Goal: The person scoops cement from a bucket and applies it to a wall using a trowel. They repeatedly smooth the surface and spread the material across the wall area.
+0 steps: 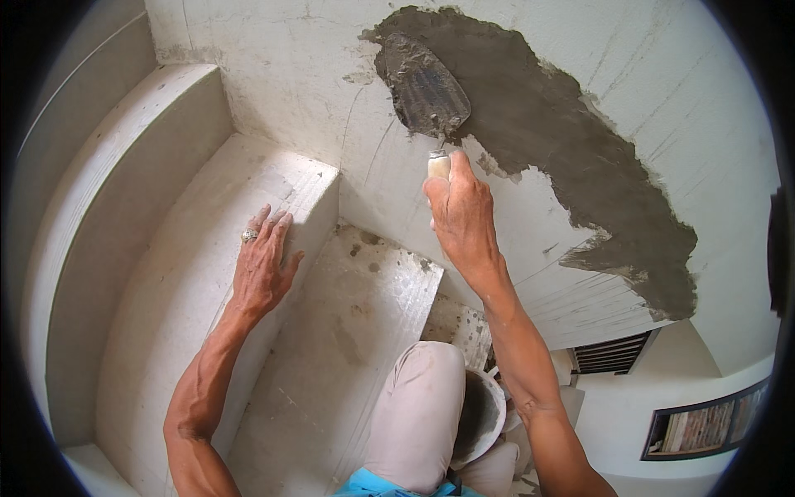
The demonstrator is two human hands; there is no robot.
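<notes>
My right hand (462, 211) is closed around the pale handle of a trowel (424, 87). The trowel's dark, mortar-smeared blade lies against the wall, at the upper left end of a patch of wet grey mortar (571, 124). That patch runs down to the right across the white wall. My left hand (267, 261) rests with its fingers stretched out on the edge of a pale stair step (199, 215); a ring shows on one finger. Beside my knee stands a bucket (490, 414), partly hidden by my leg, its inside grey.
More stairs rise at the left, with a curved upper step (124, 157). A lower step (348, 331) carries dark mortar splashes. At the lower right are a dark slatted vent or grille (614, 353) and a dark-framed opening with stacked items (691, 428).
</notes>
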